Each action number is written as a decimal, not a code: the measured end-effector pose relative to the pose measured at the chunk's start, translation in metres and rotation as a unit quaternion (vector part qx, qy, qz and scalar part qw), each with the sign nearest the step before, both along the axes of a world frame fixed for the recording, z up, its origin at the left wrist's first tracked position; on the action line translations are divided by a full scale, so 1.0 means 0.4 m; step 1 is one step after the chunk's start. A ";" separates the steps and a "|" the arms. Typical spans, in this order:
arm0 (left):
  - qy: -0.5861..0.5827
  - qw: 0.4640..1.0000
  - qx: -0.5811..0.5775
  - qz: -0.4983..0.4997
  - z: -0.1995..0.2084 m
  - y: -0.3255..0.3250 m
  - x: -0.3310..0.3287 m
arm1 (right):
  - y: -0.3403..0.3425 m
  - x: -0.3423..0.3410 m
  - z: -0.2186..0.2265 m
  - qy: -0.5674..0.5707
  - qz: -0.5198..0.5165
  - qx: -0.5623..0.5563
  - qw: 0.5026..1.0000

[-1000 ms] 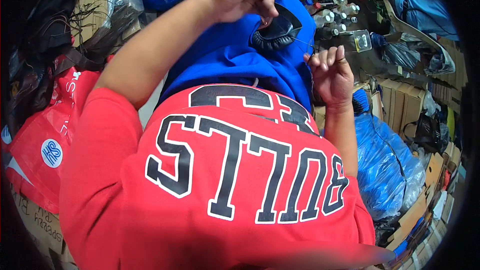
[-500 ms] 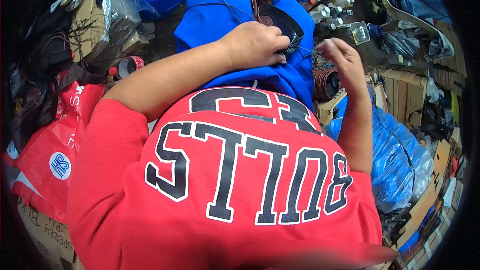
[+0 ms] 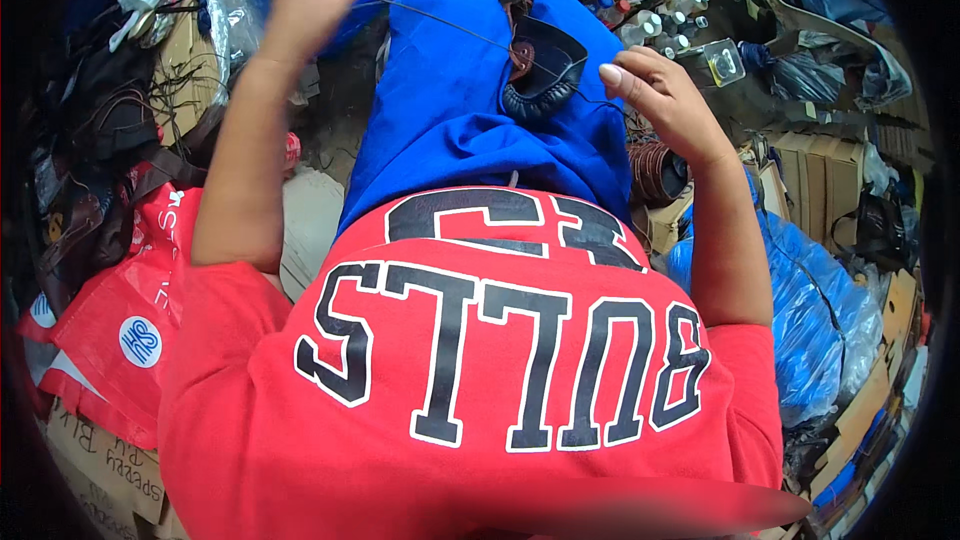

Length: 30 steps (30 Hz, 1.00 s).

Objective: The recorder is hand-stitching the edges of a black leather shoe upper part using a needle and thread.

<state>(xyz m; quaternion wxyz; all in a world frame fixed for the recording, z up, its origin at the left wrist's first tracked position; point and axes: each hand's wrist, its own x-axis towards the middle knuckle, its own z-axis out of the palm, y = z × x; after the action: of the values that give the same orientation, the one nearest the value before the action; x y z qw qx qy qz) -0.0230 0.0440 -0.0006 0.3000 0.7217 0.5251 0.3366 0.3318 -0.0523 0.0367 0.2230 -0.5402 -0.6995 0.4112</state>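
Observation:
A dark shoe (image 3: pixel 545 90) with a brown inner part and a gathered, ridged edge sits between my blue-trousered knees. A thin dark thread (image 3: pixel 450 28) runs taut from it, up and left to my left hand (image 3: pixel 315 5). That hand is raised at the far left, thumb and fingers pinched on the thread. Just right of the shoe, my right hand (image 3: pixel 668 105) is closed with curled fingers, and another stretch of thread reaches it from the shoe. Whether a needle or other small tool is in either hand is too small to tell.
Several small bottles (image 3: pixel 665 20) and a clear square container (image 3: pixel 722 64) stand far right. A brown coil (image 3: pixel 655 172) lies by my right forearm. Blue plastic-wrapped goods (image 3: pixel 800 310) and cardboard (image 3: pixel 815 180) are at right; a red bag (image 3: pixel 120 300) lies at left.
My left hand has moved from over the shoe up and left, drawing the thread out and uncovering the shoe. My right hand has shifted slightly left and down.

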 end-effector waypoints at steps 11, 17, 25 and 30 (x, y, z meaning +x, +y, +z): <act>0.020 0.928 0.032 -0.371 -0.032 -0.068 0.366 | 0.022 -0.025 -0.008 -0.056 0.055 -0.159 0.984; 0.043 0.905 -0.079 -0.415 -0.025 -0.048 0.416 | -0.054 -0.004 0.000 -0.028 -0.016 -0.151 0.988; -0.054 0.881 -0.182 -0.433 -0.043 -0.031 0.398 | -0.085 -0.015 -0.012 0.053 -0.066 -0.156 0.984; -0.075 0.870 -0.219 -0.436 -0.061 0.000 0.384 | -0.089 -0.007 0.050 0.122 -0.166 -0.065 0.976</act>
<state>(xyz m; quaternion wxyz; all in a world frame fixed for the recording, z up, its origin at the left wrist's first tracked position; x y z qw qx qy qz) 0.1306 0.0439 -0.0251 0.6049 0.7658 0.1934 0.1015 0.3289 -0.0879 0.0567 0.3358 -0.6081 -0.5396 0.4757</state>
